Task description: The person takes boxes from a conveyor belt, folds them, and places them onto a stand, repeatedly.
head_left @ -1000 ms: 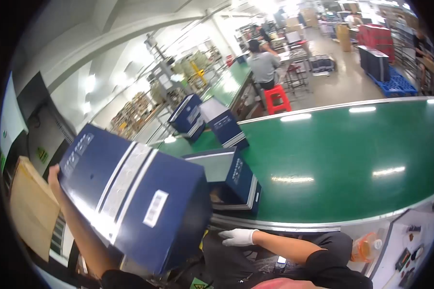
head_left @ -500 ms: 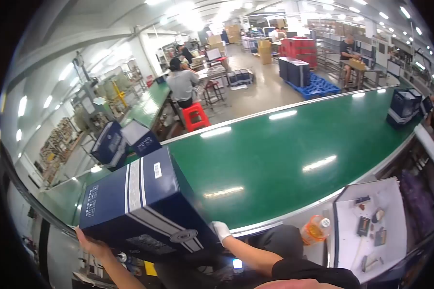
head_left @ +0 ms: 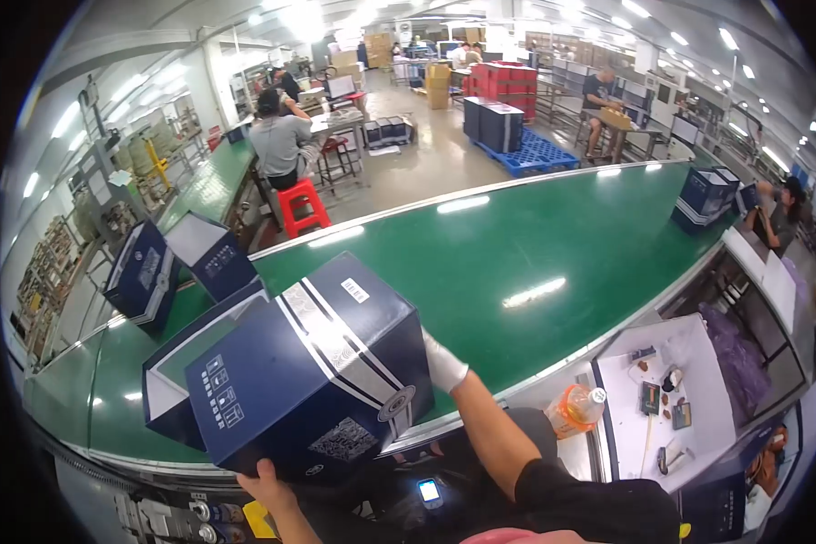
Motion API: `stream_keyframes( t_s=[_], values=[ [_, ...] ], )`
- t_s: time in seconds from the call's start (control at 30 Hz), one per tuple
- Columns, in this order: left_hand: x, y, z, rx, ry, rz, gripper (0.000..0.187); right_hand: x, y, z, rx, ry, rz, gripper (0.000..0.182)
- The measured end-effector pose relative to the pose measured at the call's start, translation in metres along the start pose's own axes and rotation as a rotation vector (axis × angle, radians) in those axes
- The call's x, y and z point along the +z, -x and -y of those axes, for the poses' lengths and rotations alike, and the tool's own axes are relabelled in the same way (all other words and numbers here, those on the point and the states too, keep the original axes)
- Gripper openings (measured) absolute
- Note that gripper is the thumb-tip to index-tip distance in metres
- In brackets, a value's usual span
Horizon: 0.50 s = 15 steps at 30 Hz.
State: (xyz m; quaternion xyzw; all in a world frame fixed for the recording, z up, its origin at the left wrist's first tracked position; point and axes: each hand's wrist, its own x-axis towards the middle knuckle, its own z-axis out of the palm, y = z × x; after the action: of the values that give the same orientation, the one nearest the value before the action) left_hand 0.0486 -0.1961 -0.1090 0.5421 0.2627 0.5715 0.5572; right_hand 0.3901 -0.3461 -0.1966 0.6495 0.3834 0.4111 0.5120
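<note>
A large dark blue printed carton (head_left: 263, 372) with a pale patterned band and a barcode label is tilted at the near edge of the green conveyor belt (head_left: 535, 236). My left hand (head_left: 267, 488), bare, grips its lower near-left corner, thumb on the face and the other fingers partly hidden beneath. My right hand (head_left: 442, 364), in a white glove, is pressed to the carton's right end, its fingertips hidden behind it. Just behind and left of the carton lies an open blue box part (head_left: 168, 408) with white inner walls, partly covered by the carton.
Blue boxes (head_left: 143, 276) stand farther left. More blue boxes (head_left: 703, 195) are at the belt's right end, beside a person (head_left: 775, 218). An orange drink bottle (head_left: 574, 410) and a white-lined tray (head_left: 626, 453) of small items are at my right. A lit phone (head_left: 428, 491) lies low in front.
The carton has moved right in view and turned, both hands staying on it. The open box part behind it has come into sight. The whole scene has shifted left.
</note>
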Motion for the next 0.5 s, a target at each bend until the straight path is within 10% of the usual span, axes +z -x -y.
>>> stream_keyframes(
  t_s=[0.1,0.23,0.3,0.37,0.5],
  values=[
    [-0.003,0.004,-0.001,-0.043,-0.032,-0.033,0.058,-0.031,0.010,-0.143,0.448,0.273,-0.155,0.055],
    [-0.012,0.015,0.012,-0.073,-0.092,-0.060,0.051,-0.033,0.001,-0.183,0.434,0.801,-0.056,0.057],
    [-0.019,0.016,0.023,-0.021,-0.123,-0.071,0.045,-0.030,-0.016,-0.152,-0.186,2.632,0.239,0.055],
    [-0.015,0.017,0.022,-0.030,-0.116,-0.053,0.046,-0.012,-0.014,-0.073,-0.454,2.905,-0.281,0.051],
    [-0.008,0.012,0.011,0.012,-0.110,-0.017,0.048,-0.004,-0.002,0.065,-0.584,2.734,-0.578,0.045]
  ],
)
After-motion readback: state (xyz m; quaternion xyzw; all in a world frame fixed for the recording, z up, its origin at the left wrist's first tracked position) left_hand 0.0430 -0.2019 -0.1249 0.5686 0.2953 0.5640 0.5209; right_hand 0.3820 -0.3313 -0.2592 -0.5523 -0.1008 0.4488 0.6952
